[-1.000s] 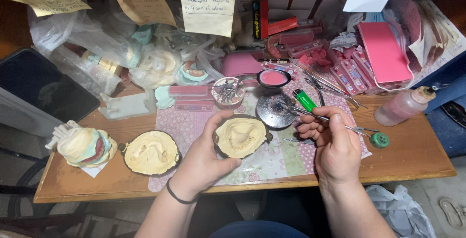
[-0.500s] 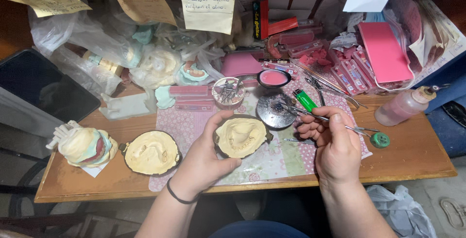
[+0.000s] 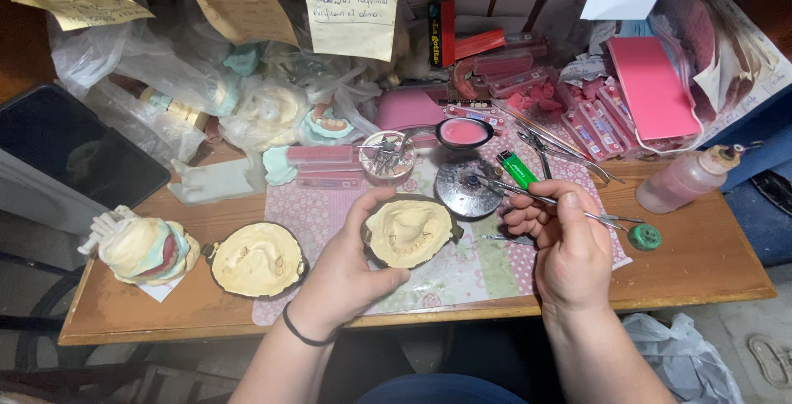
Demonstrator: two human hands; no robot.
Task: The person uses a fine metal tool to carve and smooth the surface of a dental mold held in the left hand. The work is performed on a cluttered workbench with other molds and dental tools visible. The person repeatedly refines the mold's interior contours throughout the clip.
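Nothing's really moved: your left hand [image 3: 346, 276] still cups the cream plaster dental cast [image 3: 409, 233]. Right hand [image 3: 568, 247] pinches a thin metal tool [image 3: 528, 195], tip by the round metal dish [image 3: 467, 188].

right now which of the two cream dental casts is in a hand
The cast at the centre, gripped by the left hand; the other cast lies untouched on the table further left.

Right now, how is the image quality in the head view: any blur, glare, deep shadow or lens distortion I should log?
Head view: sharp on the left hand, the plaster cast it holds and the right hand with its thin metal tool; light is even and soft, slight glare on the plastic bags; the dark tray at left sits in shadow; the table edge bows slightly, wide-angle distortion.
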